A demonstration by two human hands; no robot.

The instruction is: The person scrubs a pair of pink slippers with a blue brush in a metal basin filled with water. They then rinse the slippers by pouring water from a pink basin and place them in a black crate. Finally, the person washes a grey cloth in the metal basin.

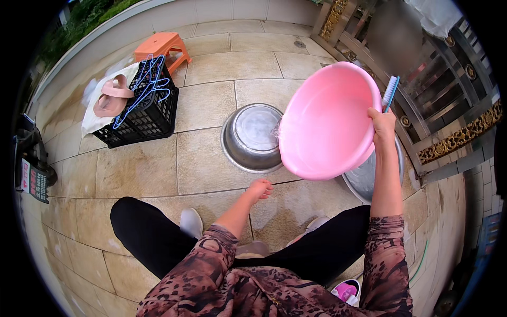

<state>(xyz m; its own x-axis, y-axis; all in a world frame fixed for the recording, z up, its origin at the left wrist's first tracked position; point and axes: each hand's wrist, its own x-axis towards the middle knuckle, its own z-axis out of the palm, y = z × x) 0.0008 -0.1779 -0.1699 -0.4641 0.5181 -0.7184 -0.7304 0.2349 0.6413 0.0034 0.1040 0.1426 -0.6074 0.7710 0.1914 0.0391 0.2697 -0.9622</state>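
Note:
My right hand (pixel 383 123) grips the rim of a pink plastic basin (pixel 328 123) and, with it, a blue-backed scrubbing brush (pixel 390 93) whose pale bristles point up past the rim. The basin is tilted to the left, and a little water shows at its left edge. Beside that edge, an upturned metal basin (pixel 257 126) rests on the tiles. Another metal basin (pixel 362 178), with water in it, is partly hidden behind the pink one. My left hand (pixel 260 189) hangs in the air below the upturned basin, fingers slightly curled, holding nothing that shows.
At the left, a black plastic crate (pixel 158 119) carries blue hangers (pixel 144 93), a pale cloth (pixel 93 113) and pink sandals (pixel 113 97). Behind it stands an orange stool (pixel 158 43). A metal gate (pixel 439 83) borders the right. A small container with pink contents (pixel 346 292) sits by my right side.

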